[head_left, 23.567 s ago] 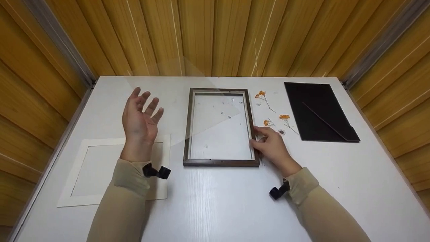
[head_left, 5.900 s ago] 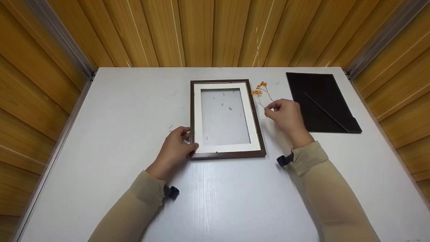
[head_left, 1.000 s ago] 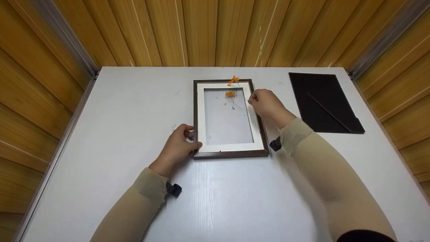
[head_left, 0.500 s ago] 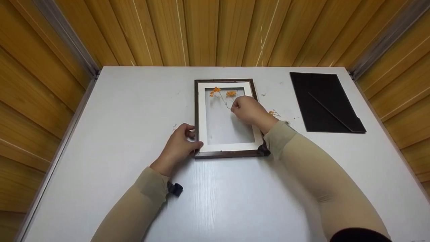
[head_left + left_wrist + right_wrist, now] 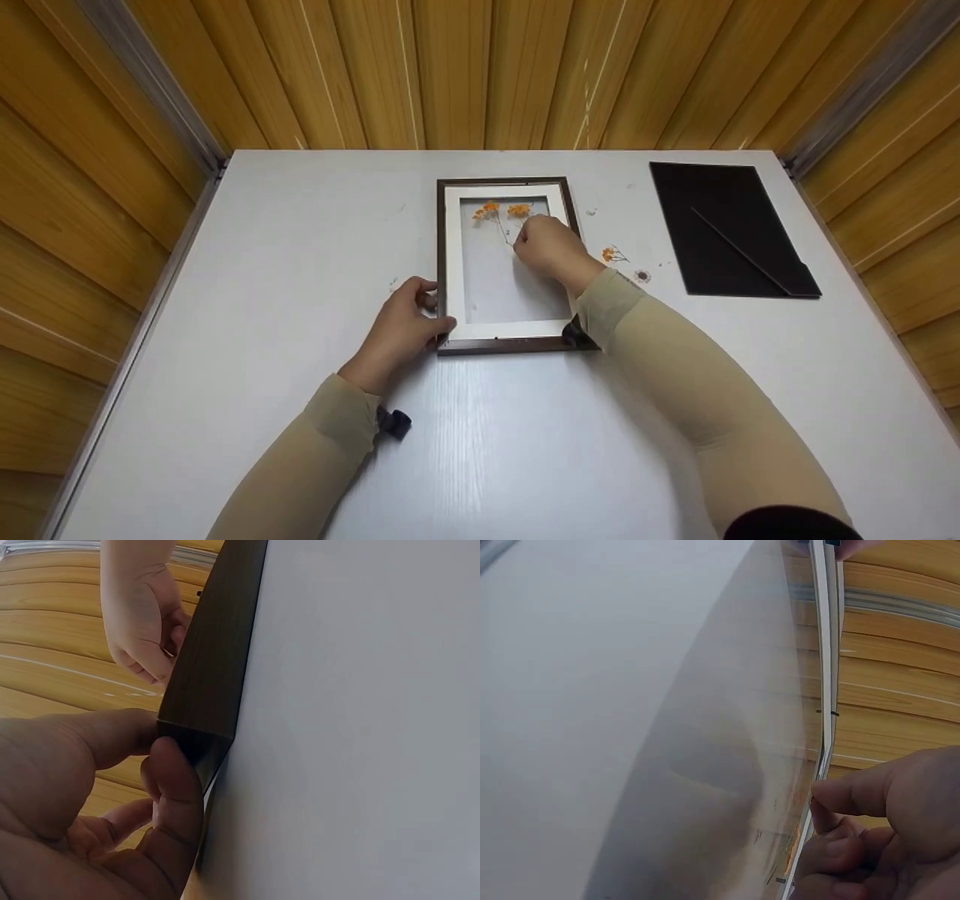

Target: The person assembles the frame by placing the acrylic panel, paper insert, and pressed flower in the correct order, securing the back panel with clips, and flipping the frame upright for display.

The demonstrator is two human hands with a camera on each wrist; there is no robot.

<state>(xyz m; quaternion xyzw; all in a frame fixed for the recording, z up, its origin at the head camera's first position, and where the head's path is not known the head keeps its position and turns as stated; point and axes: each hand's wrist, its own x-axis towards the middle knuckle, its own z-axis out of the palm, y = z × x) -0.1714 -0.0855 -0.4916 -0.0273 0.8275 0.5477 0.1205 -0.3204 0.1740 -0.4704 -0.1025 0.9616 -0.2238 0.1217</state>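
Both arms [image 5: 697, 382] reach forward, the left grip [image 5: 399, 321] curled with thumb extended, the right grip [image 5: 551, 246] pinching.

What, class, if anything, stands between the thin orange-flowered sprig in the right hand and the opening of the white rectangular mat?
Nothing visible: the sprig already lies over the opening of the mat. A second orange-flowered sprig sits just right of its flowers, apart; the right hand hides whether the stems touch.
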